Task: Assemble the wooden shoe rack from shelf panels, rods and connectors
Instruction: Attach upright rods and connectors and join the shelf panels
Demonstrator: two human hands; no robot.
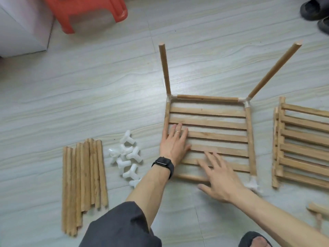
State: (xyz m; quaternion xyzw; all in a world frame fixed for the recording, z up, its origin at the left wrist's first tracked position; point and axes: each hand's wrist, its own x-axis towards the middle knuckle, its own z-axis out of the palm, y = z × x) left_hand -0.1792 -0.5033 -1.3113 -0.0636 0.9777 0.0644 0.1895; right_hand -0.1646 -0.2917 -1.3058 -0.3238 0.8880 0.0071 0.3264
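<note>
Knee (122, 227) is bending low; left hand (173, 145) and right hand (220, 177) are pressing the shelf panel (208, 123) flat on the floor (89, 86), each grip spread, pinching nothing; light, stiff slats (213, 136), likely loose at the connectors (247, 103); I'm favouring its side rods (250, 139).

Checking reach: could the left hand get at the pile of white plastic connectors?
Probably yes: the left hand lies flat on the slatted wooden shelf panel, holding nothing; the white plastic connectors lie beside its wrist, only floor between.
</note>
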